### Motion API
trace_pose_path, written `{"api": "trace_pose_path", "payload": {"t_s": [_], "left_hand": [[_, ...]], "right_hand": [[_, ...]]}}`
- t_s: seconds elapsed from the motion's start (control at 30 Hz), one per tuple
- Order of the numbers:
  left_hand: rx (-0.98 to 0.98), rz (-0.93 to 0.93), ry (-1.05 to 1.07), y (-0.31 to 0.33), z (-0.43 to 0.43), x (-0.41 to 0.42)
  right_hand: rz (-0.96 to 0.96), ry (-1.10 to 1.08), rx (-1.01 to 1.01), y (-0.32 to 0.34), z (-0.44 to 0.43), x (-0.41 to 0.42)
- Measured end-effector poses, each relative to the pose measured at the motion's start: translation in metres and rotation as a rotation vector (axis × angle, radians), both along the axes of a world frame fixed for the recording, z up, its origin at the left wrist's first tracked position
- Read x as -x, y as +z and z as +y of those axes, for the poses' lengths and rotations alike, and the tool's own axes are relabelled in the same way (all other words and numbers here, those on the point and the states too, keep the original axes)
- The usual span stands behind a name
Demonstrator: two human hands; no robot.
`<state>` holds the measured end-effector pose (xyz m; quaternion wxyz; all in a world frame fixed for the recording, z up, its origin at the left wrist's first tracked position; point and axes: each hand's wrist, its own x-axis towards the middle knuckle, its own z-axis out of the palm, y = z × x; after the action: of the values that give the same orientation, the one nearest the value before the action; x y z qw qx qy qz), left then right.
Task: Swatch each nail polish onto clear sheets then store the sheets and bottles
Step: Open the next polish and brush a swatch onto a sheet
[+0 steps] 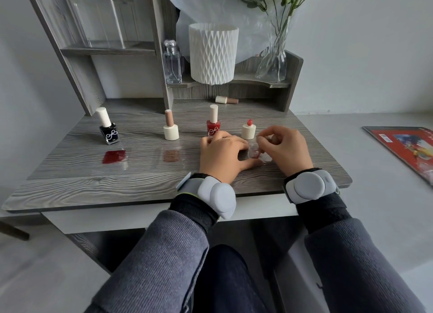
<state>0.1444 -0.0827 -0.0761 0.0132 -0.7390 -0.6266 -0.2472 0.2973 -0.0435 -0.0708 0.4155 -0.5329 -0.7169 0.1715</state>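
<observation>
- Dark bottle (108,128) is standing far left on the bench (70,186), with a dark red swatch sheet (114,156) lying just near of it.
- Tan polish bottle (170,128) is standing inverted mid-bench, brownish swatch sheet (171,155) near of it.
- Red bottle (213,123) is standing upright, touching the left hand (221,153).
- Left hand is lying flat, fingers spread, pressing down a clear sheet (256,153).
- Right hand (284,146) is pinching a small brush (259,152), tip touching the sheet.
- Red-tipped bottle (248,130) is standing just beyond the hands.
</observation>
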Motion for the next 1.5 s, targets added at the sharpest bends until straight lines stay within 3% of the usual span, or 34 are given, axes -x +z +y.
{"api": "trace_pose_path", "payload": {"t_s": [0.4, 0.63, 0.97, 1.17, 1.37, 1.5], "left_hand": [[0.002, -0.037, 0.001, -0.0014, 0.001, 0.0009], [0.009, -0.029, 0.003, -0.0005, 0.0005, 0.0009], [-0.007, -0.012, 0.012, -0.0028, 0.0024, 0.0006], [-0.007, -0.023, 0.014, -0.0042, 0.0032, 0.0007], [-0.004, -0.035, 0.01, -0.003, 0.002, 0.0012], [-0.005, -0.026, 0.009, -0.003, 0.0019, 0.0006]], "right_hand": [[0.028, -0.144, 0.003, 0.0009, -0.0012, -0.0033], [0.367, -0.247, -0.119, 0.0063, -0.0041, -0.0056], [0.065, -0.058, 0.054, 0.0011, 0.0012, -0.0023], [0.052, -0.123, 0.003, 0.0009, 0.0006, -0.0029], [0.285, -0.144, -0.114, 0.0035, -0.0016, -0.0047], [0.129, -0.03, -0.021, 0.0006, -0.0002, -0.0022]]}}
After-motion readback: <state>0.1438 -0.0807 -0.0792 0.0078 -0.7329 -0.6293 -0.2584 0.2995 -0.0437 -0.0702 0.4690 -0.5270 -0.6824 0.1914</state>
